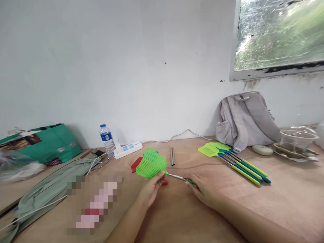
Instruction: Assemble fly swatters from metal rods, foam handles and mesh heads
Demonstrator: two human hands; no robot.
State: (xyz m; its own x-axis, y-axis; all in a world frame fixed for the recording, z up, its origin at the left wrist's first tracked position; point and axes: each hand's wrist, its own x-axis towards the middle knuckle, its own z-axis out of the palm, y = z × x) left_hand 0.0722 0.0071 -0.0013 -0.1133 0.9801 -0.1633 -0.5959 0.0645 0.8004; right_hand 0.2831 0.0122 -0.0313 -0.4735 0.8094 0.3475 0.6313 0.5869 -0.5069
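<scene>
A green fly swatter [152,163] with a mesh head and a metal shaft is held between my two hands over the table. My left hand [155,185] is closed on it where the head meets the shaft. Farther along, my right hand [198,189] is closed round the green handle end. Behind the green head lies a red swatter head [136,164], mostly covered, and a bit of blue shows too. Two metal tubes [172,157] lie side by side beyond my hands. To the right, several yellow-green and blue fly swatters [238,165] lie in a bundle.
A white power strip [129,149] and a water bottle [106,136] stand near the wall. At the left are a green bag [63,145] and grey-green cloth [55,185]. A grey backpack [250,118] and a clear plastic container [298,140] are at the right.
</scene>
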